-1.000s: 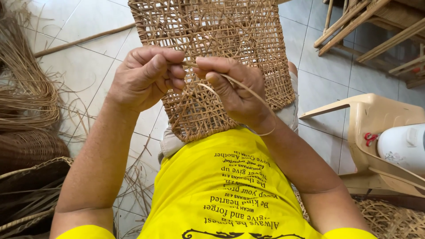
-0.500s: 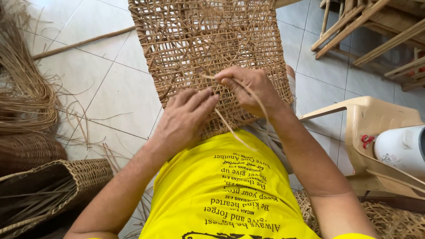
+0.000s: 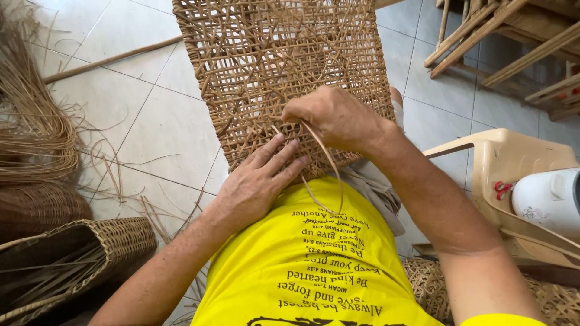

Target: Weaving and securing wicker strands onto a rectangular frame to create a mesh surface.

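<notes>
Pressing woven panel's [image 3: 284, 54] lower edge, left hand [image 3: 257, 181]; right hand [image 3: 332, 118] pinches strand [image 3: 329, 163].

Bare tiled floor [image 3: 151, 121] lies open to the left of the woven cane panel [image 3: 284, 60], so a hand could pass freely there. Farther left, the way is blocked by a heap of loose cane strands [image 3: 30, 127], with a woven basket [image 3: 115, 241] near the person's left elbow. A long stick [image 3: 109, 60] lies across the tiles beyond. On the right, a beige plastic chair [image 3: 507, 163] carrying a white appliance [image 3: 544, 199] crowds the right forearm, and wooden frames [image 3: 501, 42] fill the far right corner. Between chair and panel runs a narrow strip of tile.
</notes>
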